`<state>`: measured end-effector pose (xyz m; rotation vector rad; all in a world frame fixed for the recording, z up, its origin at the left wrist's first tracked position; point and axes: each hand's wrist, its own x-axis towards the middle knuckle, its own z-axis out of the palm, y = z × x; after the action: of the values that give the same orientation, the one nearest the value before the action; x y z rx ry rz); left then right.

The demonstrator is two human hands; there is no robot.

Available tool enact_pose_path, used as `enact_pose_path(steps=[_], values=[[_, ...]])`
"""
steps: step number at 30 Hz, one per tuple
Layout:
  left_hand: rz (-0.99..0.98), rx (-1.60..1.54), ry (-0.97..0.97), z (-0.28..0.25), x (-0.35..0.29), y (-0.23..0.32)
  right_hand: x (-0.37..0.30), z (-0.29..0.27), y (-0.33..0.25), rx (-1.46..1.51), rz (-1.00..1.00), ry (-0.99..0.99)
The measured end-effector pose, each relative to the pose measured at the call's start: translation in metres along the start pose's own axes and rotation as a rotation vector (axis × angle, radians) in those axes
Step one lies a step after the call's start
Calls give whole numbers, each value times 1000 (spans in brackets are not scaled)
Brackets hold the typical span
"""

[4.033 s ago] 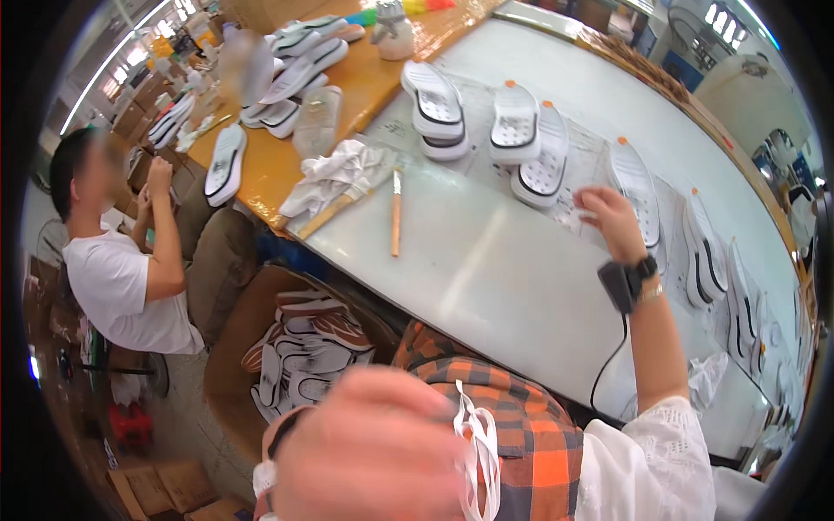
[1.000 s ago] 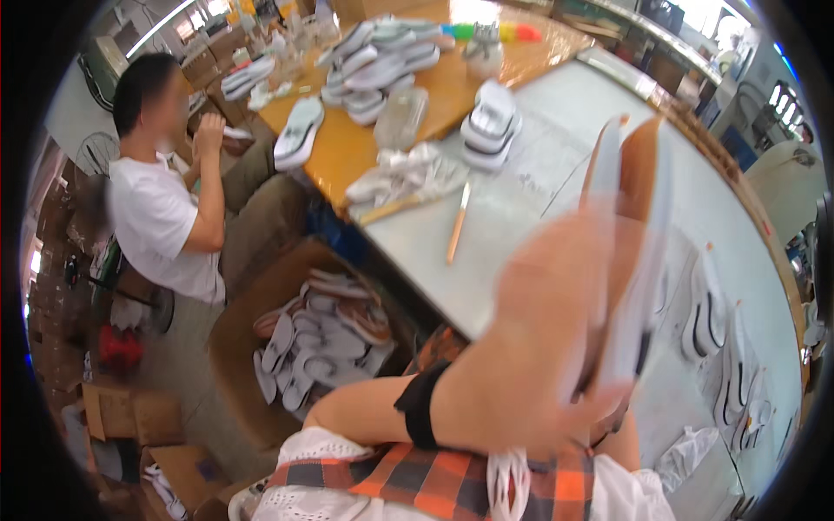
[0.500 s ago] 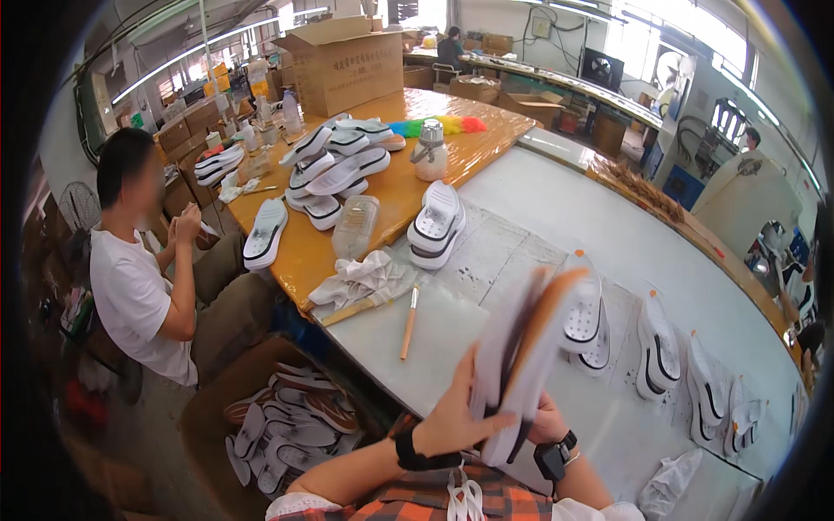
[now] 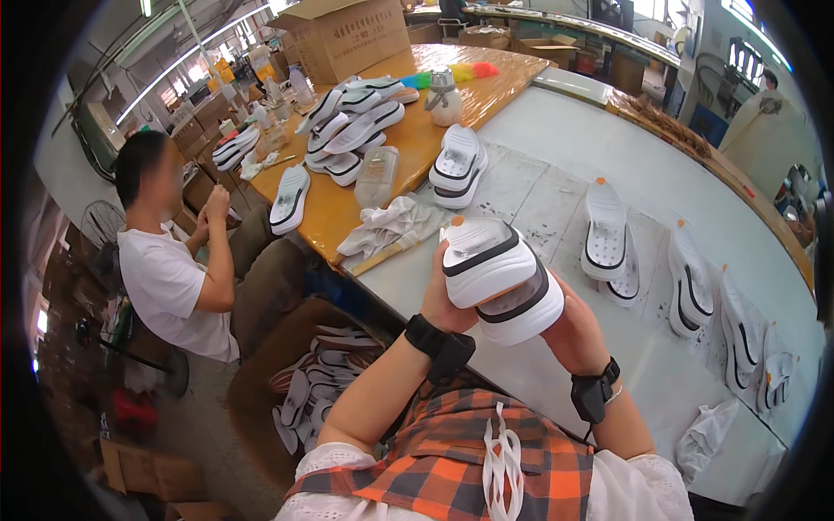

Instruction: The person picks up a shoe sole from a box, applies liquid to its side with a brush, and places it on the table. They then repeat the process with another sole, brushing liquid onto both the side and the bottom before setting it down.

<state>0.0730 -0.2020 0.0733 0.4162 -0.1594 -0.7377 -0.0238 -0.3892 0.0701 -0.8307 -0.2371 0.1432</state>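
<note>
Two white shoe soles with black stripes are between my hands, over the near edge of the white work surface. My left hand (image 4: 445, 300) is closed round the left side of the upper shoe sole (image 4: 486, 278). Against the right side of the lower shoe sole (image 4: 526, 321), my right hand (image 4: 575, 323) grips with its fingers mostly hidden behind. The soles are stacked, heel ends toward me, with a strip of orange showing between them. Beyond them stands a stacked pair of soles (image 4: 458, 169). To the right, more sole pairs (image 4: 605, 230) lie in a row.
A crumpled white cloth (image 4: 395, 224) and a clear plastic container (image 4: 377, 178) lie at the left. Behind are a heap of soles (image 4: 356, 130) and a metal-topped jar (image 4: 444, 100). A co-worker (image 4: 174, 252) sits at left, near a box of soles (image 4: 252, 408). A crumpled plastic bag (image 4: 705, 438) lies at right.
The two soles have turned from upright and side-on to lying with their heel ends toward me. My hands have moved apart to their two sides, and the view has tilted downward.
</note>
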Motion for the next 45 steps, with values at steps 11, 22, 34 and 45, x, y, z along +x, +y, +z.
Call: enact_pose_path(steps=[11,22,34,45], values=[[-140,272,27,-36,-41,-3,-15,-16,17,-54,-58,-211],[-241,39,34,-65,-48,-6,-7,-12,29,-85,-7,-182],[-183,12,14,-56,-55,-5,-8,5,29,-411,-38,-177],[64,341,153,-63,-73,-9,-32,19,56,-954,-91,-320]])
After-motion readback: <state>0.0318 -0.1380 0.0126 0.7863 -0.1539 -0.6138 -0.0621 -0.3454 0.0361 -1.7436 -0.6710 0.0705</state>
